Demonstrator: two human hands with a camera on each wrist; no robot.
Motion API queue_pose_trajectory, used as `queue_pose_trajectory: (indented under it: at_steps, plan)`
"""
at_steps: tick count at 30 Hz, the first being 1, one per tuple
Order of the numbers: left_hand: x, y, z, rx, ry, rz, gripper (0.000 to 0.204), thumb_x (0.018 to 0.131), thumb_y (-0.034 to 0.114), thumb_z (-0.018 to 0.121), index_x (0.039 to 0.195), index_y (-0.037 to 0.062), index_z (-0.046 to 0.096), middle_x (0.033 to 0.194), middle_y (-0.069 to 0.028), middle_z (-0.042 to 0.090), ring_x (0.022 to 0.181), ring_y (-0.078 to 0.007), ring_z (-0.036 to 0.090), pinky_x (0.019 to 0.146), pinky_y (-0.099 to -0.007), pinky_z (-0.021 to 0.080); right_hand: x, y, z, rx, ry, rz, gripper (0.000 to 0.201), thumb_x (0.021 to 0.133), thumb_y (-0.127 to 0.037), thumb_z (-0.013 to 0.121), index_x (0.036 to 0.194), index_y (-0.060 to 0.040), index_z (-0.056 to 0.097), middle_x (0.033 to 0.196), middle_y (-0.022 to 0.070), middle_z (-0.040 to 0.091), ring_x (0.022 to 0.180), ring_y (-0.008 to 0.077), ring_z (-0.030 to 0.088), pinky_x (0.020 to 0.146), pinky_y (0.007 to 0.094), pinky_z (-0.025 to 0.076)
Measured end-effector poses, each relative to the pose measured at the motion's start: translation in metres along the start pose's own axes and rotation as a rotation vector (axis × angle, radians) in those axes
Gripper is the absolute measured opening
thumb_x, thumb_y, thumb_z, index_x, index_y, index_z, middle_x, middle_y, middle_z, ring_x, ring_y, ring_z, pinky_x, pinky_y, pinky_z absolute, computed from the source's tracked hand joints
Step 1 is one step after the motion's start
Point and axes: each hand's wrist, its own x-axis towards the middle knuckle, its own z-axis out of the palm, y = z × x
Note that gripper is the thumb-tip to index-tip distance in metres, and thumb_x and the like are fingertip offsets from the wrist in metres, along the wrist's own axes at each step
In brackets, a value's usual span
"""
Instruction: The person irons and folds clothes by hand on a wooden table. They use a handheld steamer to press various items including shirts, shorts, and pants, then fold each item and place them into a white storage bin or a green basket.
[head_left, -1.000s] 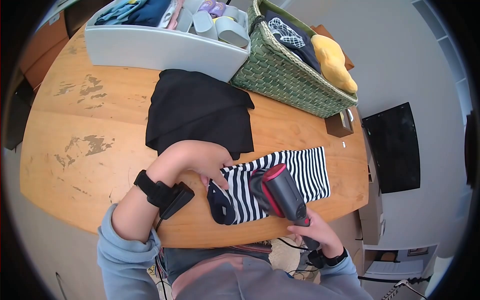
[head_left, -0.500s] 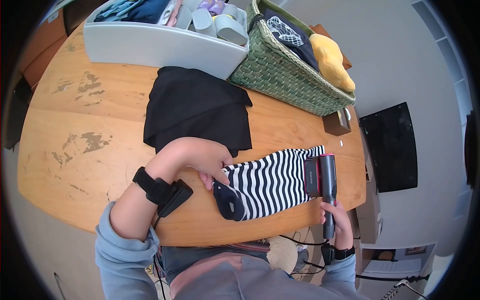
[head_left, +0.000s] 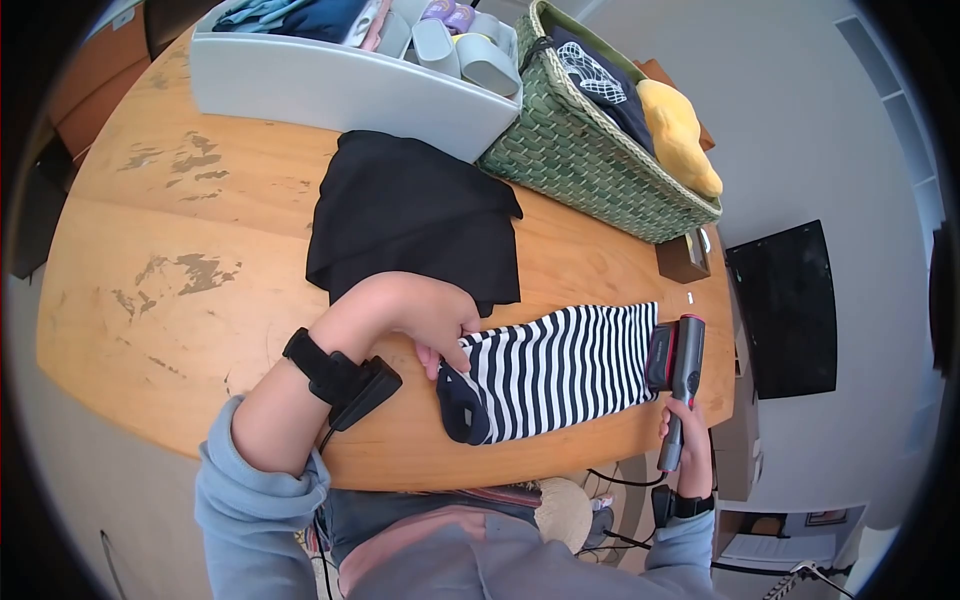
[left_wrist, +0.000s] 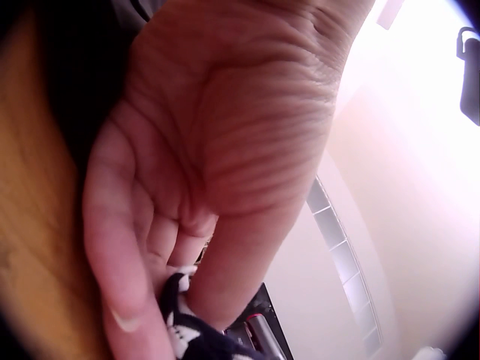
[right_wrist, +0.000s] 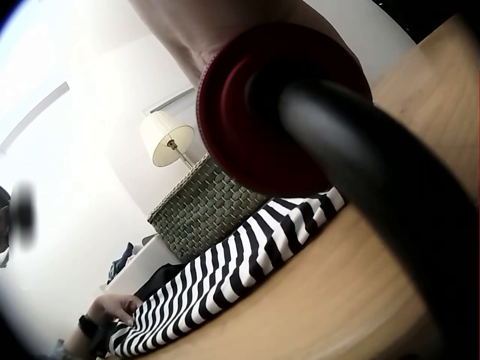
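Observation:
A black-and-white striped garment lies flat across the front of the table, with a dark navy part at its left end. At its upper left corner, my left hand pinches the cloth; in the left wrist view, navy fabric with white marks shows at the thumb. My right hand grips the handle of a grey and red handheld garment steamer. Its head is right at the garment's right end. The right wrist view shows the handle's red base and thick black cord.
Behind the striped garment lies a folded black cloth. A white bin of clothes and a green woven basket with a yellow plush stand at the back. A small brown box sits by the table's right edge.
The steamer has swept right along the stripes, from mid-garment to its right end, turning more upright. The garment looks spread flatter. My left hand keeps its hold at the left corner.

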Motion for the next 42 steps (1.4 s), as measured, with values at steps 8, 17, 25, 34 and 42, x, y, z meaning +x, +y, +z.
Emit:
queue_pose_trajectory:
  at_steps: [8, 17, 25, 34, 42]
  plan:
    - [0.002, 0.013, 0.003, 0.167, 0.092, -0.112, 0.032, 0.08, 0.031, 0.069, 0.083, -0.0007, 0.064, 0.069, -0.0086, 0.066, 0.065, -0.0158, 0.067, 0.059, -0.0256, 0.05, -0.066, -0.038, 0.065, -0.13, -0.328, 0.085, 0.031, 0.077, -0.001, 0.066, 0.104, -0.0009, 0.052, 0.067, 0.0032, 0.056, 0.051, 0.0104, 0.054, 0.049, 0.0237, 0.043]
    - [0.0, 0.005, 0.001, 0.139, 0.035, -0.055, 0.025, 0.078, 0.022, 0.071, 0.09, -0.0002, 0.067, 0.071, -0.0087, 0.068, 0.062, -0.0157, 0.066, 0.059, -0.0267, 0.049, -0.065, -0.028, 0.107, -0.417, -0.702, 0.11, 0.052, 0.077, -0.009, 0.073, 0.122, -0.0034, 0.049, 0.081, -0.0002, 0.058, 0.056, 0.0056, 0.051, 0.05, 0.0213, 0.042]
    - [0.0, 0.002, 0.0, 0.067, 0.002, -0.025, 0.022, 0.079, 0.018, 0.069, 0.092, -0.0001, 0.067, 0.074, -0.0092, 0.068, 0.062, -0.0152, 0.066, 0.06, -0.0265, 0.05, -0.04, -0.028, 0.077, -0.337, -0.415, 0.092, 0.037, 0.079, -0.007, 0.069, 0.11, -0.0008, 0.05, 0.069, 0.0014, 0.056, 0.052, 0.0083, 0.053, 0.047, 0.0223, 0.042]
    - [-0.003, 0.007, 0.001, 0.098, 0.004, -0.037, 0.021, 0.079, 0.017, 0.07, 0.092, 0.0, 0.067, 0.073, -0.0087, 0.068, 0.062, -0.0144, 0.065, 0.06, -0.0262, 0.049, 0.001, -0.01, 0.023, -0.044, -0.052, 0.041, 0.015, 0.084, -0.015, 0.064, 0.088, -0.007, 0.052, 0.06, 0.001, 0.053, 0.044, 0.0102, 0.052, 0.038, 0.0222, 0.041]
    - [-0.001, 0.004, -0.001, 0.134, -0.026, -0.036, 0.023, 0.079, 0.017, 0.07, 0.094, -0.0003, 0.066, 0.075, -0.007, 0.068, 0.063, -0.0135, 0.063, 0.059, -0.0257, 0.049, 0.036, 0.011, -0.041, 0.033, 0.023, 0.072, 0.017, 0.083, -0.02, 0.065, 0.085, -0.0089, 0.052, 0.06, 0.0011, 0.053, 0.043, 0.0115, 0.051, 0.038, 0.0232, 0.042]
